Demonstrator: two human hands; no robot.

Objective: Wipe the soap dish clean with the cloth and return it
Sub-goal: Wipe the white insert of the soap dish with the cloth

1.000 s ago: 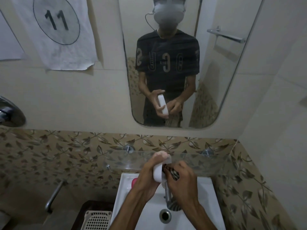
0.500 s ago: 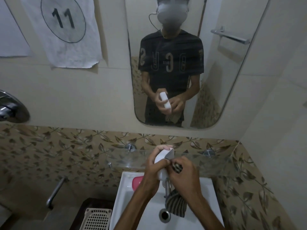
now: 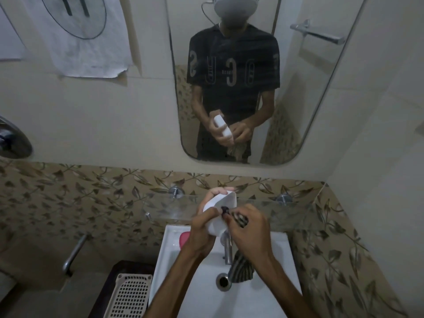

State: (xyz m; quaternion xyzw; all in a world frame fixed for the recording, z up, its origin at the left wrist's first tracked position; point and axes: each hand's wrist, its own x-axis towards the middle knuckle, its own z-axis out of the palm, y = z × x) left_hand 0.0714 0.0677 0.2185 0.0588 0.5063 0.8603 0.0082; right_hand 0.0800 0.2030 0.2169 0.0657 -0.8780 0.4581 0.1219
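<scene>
My left hand grips a white soap dish, tilted on edge above the back of the white basin. My right hand pinches a dark striped cloth and presses a bunched part of it against the dish's inner face. The rest of the cloth hangs down below my right wrist over the basin. A pink soap bar lies on the basin's back left ledge, partly hidden by my left hand.
A glass shelf runs along the patterned tile wall just behind my hands. A metal tap stands under them, above the drain. A white perforated basket sits left of the basin. The mirror hangs above.
The dish has tilted further so its open side faces my right hand. The right hand has shifted the cloth across the dish, and more cloth now hangs below my wrist.
</scene>
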